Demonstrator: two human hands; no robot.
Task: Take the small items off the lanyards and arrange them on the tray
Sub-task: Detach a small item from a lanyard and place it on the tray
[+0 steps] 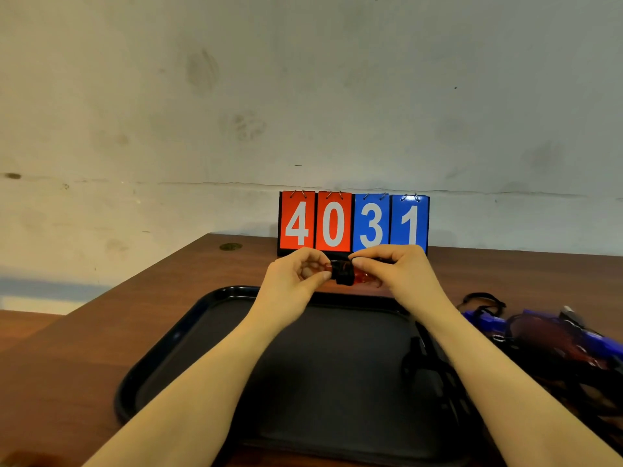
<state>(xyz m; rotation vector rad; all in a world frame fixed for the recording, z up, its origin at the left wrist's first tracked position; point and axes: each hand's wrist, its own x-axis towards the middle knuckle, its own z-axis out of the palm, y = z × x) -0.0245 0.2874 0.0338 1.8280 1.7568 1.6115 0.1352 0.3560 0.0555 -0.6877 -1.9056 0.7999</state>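
Note:
Both my hands are raised above the far edge of the black tray (pixel 188 338). My left hand (pixel 296 274) and my right hand (pixel 394 271) pinch a small red translucent item (pixel 362 278) wrapped by a black lanyard strap (pixel 344 274). The item is partly hidden by my fingers. A black strap (pixel 424 362) hangs from under my right forearm onto the tray's right side. A pile of lanyards (pixel 553 338), blue, red and black, lies on the table to the right of the tray.
A flip scoreboard (pixel 354 224) reading 4031 stands at the back of the brown wooden table (pixel 101 348), against the wall. The table's left edge runs diagonally at the left. A small round brass fitting (pixel 230 246) sits in the tabletop at back left.

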